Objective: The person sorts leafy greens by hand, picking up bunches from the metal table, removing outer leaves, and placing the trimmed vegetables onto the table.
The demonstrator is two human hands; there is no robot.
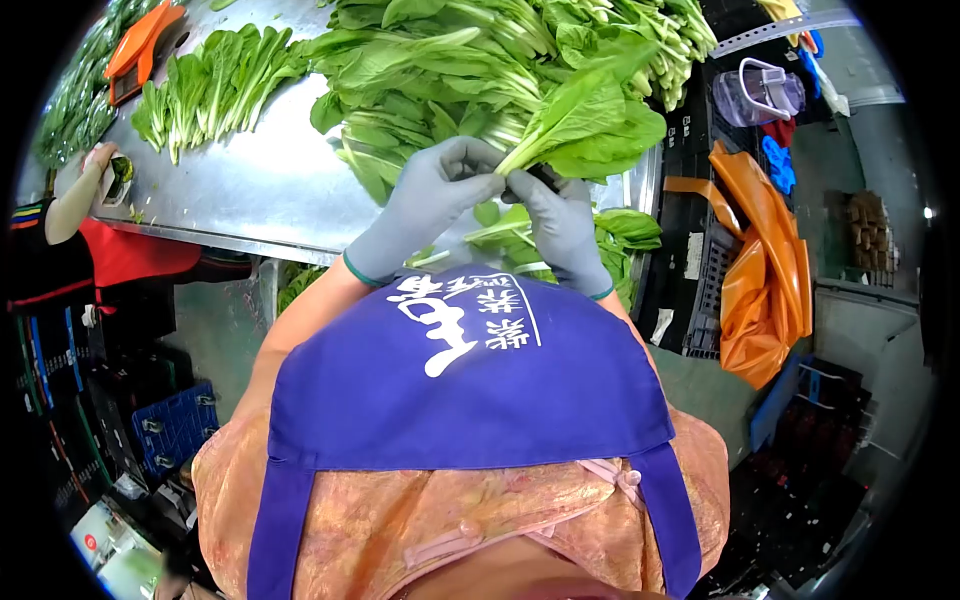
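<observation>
Both of my hands wear grey gloves and meet at the stem end of a leafy green point(585, 115), whose leaves point up and to the right. My left hand point(440, 180) pinches the pale stem between thumb and fingers. My right hand point(555, 215) has its thumb against the same stem end; its fingers are partly hidden behind. Just beyond my hands lies a big heap of leafy greens point(420, 70) on the metal table. Some loose leaves point(625, 230) lie below and beside my right hand.
On the metal table point(290, 190) a row of greens point(215, 90) lies at left, near an orange tape dispenser point(140, 45). A co-worker's arm point(75, 195) is at the left edge. Black crates point(690, 220) with an orange plastic bag point(765, 270) and a clear jug point(758, 95) stand right.
</observation>
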